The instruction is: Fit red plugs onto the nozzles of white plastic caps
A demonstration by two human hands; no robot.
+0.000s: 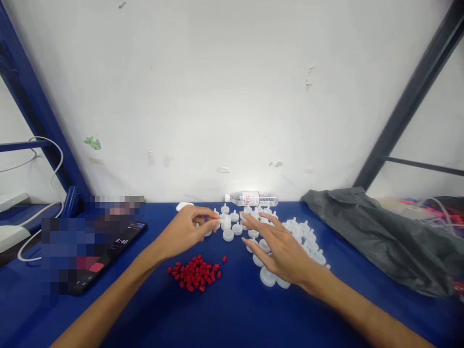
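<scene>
My left hand [192, 227] is closed in a pinch, thumb against forefinger, on a small white nozzle cap [225, 222]; its fingertips partly cover the piece. My right hand [281, 246] is open, fingers spread, above a cluster of white nozzle caps [268, 276], and appears to hold nothing. Several more white caps, round with a narrow spout, stand between the hands, such as one cap [228, 235] near the left fingertips. Below the left hand lies a loose pile of small red caps [195, 274], with a few pieces apart at its right edge.
A clear plastic bottle [252, 198] lies on its side against the wall. At left on the blue table [232, 314] is a phone [108, 256], partly pixelated. Dark grey cloth or plastic [380, 241] covers the right side. A white cable [60, 159] hangs by the left blue frame.
</scene>
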